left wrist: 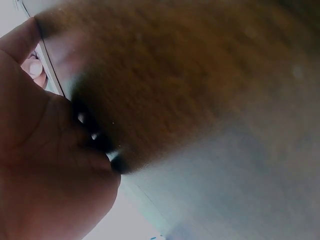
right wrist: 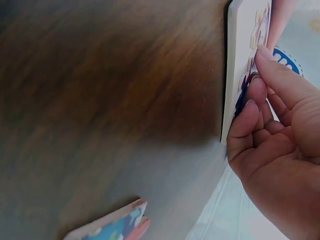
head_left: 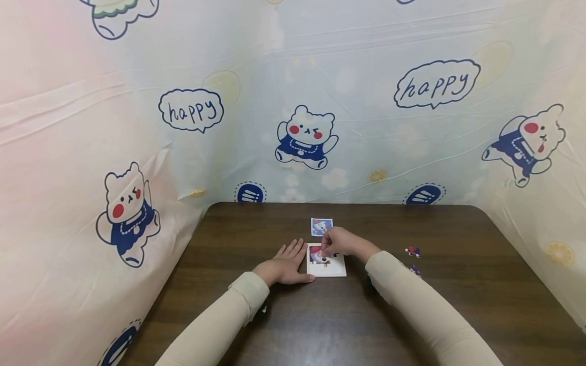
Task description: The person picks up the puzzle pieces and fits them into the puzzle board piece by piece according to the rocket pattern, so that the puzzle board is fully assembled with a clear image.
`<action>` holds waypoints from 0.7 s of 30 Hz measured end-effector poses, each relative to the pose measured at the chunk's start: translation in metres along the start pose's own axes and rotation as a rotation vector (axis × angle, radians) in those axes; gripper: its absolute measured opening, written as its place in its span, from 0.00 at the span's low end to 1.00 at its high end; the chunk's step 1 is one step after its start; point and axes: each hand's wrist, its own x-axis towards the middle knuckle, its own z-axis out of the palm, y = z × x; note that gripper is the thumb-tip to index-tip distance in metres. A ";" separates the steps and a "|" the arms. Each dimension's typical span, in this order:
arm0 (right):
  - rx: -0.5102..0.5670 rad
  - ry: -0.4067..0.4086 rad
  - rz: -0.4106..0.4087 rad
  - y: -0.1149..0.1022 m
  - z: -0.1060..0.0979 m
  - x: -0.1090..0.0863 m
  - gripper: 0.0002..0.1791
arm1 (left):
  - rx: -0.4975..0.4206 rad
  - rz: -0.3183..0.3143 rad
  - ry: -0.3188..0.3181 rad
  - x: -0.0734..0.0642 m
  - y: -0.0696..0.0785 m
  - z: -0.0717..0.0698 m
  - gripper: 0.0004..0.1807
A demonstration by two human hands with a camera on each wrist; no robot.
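A white puzzle board (head_left: pixel 336 269) lies on the table, a partly assembled cartoon picture in its upper left. My right hand (head_left: pixel 341 241) is over the picture, thumb and curled fingertips close together at its surface. In the right wrist view a dark blue and red puzzle piece (right wrist: pixel 242 96) shows by the curled fingers, mostly hidden behind them. My left hand (head_left: pixel 288 267) rests on the table with straight, spread fingers along the board's left side. Its thumb reaches the lower left corner. From the left wrist, the board's edge (left wrist: pixel 52 70) shows beyond the left hand (left wrist: pixel 50 135).
A small picture card (head_left: pixel 320 226) lies just behind the board. To the right are loose colourful puzzle pieces (head_left: pixel 413 251), some partly behind the right sleeve (head_left: pixel 389 269). Another piece (right wrist: pixel 112 225) appears low in the right wrist view. Printed cloth (head_left: pixel 357 152) hangs around the table (head_left: pixel 256 223).
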 end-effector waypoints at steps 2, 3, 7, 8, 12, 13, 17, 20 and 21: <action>-0.002 0.000 0.002 0.000 0.000 0.000 0.07 | -0.003 0.004 -0.001 0.000 0.000 0.000 0.63; -0.002 -0.001 0.003 0.000 0.000 0.000 0.07 | -0.005 0.002 -0.005 -0.001 0.002 -0.002 0.63; 0.000 -0.001 0.005 -0.002 -0.001 -0.001 0.06 | -0.004 0.007 -0.002 0.004 -0.002 0.002 0.63; 0.001 0.000 0.005 -0.003 -0.001 -0.001 0.06 | -0.006 0.004 -0.001 0.004 -0.001 0.001 0.63; -0.005 0.007 0.004 -0.006 -0.001 -0.003 0.06 | 0.004 -0.003 -0.006 0.003 -0.001 0.001 0.63; -0.005 0.008 0.005 -0.007 -0.001 -0.003 0.06 | 0.007 -0.010 -0.012 0.001 0.000 0.000 0.63; 0.006 0.013 0.012 -0.008 0.000 -0.003 0.06 | 0.037 -0.020 -0.014 0.000 0.000 -0.001 0.62; 0.007 0.020 0.019 -0.006 0.001 -0.003 0.07 | 0.028 -0.017 -0.004 0.004 -0.003 0.003 0.62; 0.006 0.020 0.022 -0.006 0.002 -0.003 0.07 | 0.032 -0.018 -0.006 0.006 -0.004 0.004 0.62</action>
